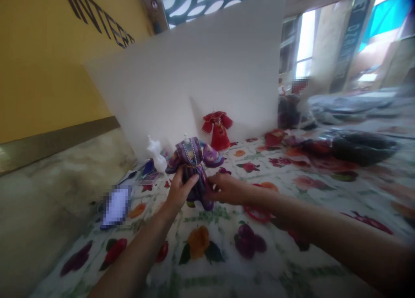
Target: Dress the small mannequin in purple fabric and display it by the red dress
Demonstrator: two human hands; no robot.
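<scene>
A left hand (pixel 180 187) and a right hand (pixel 223 189) on a small purple cloth dress (pixel 191 153)

The purple dress stands up straight in front of the person, and a little white knob (pixel 186 136) pokes out of its neck. Strings of round white beads (pixel 194 157) hang down its front, and its wide sleeves stick out on both sides.

The left hand holds the dress from its left side — the thumb lies on the front of the skirt, and the fingers go around the side. The right hand is at the right side of the skirt, with its fingertips touching the edge. I cannot tell if they pinch the cloth. The two hands are apart, with the skirt between them.

Just left of the purple dress is a bare white body-shaped dress form (pixel 157 156). Behind the purple dress, to the right, is a small red cloth dress with gold bits (pixel 218 131). A big flat white board (pixel 194 73) stands behind them all. Under the purple dress is a white tablecloth with fruit and flower pictures (pixel 223 229) — and far to the right sits a shiny dark bundle (pixel 366 146), too blurry to name.
</scene>
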